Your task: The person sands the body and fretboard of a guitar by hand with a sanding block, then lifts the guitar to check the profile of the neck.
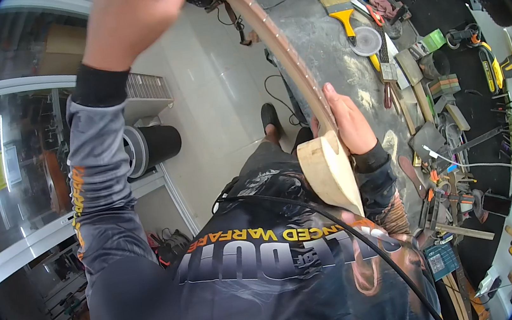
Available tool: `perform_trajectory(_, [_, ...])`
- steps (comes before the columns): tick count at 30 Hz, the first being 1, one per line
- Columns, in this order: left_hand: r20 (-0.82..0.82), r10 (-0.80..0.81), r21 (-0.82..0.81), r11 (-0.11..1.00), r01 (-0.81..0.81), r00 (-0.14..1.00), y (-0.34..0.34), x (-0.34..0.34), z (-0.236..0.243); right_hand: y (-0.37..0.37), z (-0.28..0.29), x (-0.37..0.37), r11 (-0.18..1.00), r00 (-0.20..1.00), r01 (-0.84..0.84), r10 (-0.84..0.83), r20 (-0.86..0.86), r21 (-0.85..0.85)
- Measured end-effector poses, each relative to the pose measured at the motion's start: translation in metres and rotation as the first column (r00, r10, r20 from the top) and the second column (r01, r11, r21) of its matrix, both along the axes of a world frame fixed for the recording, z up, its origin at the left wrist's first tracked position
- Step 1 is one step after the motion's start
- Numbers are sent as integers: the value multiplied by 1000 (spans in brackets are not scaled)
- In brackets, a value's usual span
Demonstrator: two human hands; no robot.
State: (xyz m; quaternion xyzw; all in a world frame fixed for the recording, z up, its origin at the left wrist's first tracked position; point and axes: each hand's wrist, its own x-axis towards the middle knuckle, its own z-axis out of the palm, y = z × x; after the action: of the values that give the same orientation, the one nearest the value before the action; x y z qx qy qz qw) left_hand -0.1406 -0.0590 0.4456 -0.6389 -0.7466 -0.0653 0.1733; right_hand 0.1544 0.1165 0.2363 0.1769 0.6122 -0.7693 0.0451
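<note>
A wooden guitar neck (281, 47) slants from the top of the view down toward my body, its long fretted fingerboard bending with the lens. Its near end widens into a pale, bare-wood block (328, 173) close to my shirt. My left hand (139, 17) is raised at the upper left and closed at the neck's far end, where the thumb shows; the other fingers are mostly hidden or cut off. Just above the pale block, my right hand (351, 119) grips the neck, with fingers along its right side and a fingertip showing on the left.
On the right, a grey workbench (295, 11) holds a yellow-handled brush (340, 14), a round clear lid (365, 41), and many hand tools and wood pieces. A black cable (313, 207) crosses my shirt. A dark cylinder (162, 149) stands by the glass cabinet at left.
</note>
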Motion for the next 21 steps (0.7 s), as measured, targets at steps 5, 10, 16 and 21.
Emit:
perform_trajectory(5, [-29,-203,105,973,205,979,24,101,-43,0,-1,0,1000,999,-3,4,-40,22])
perform_trajectory(10, [-178,-152,72,983,167,972,16,62,-21,7,0,4,1000,999,17,-17,-48,12])
perform_trajectory(16, [-164,200,532,843,-84,966,-17,0,48,19,1,5,994,992,-63,72,-107,87])
perform_trajectory(21, [627,-376,759,489,-429,682,-28,32,-8,28,73,-53,954,933,-285,256,-252,-89])
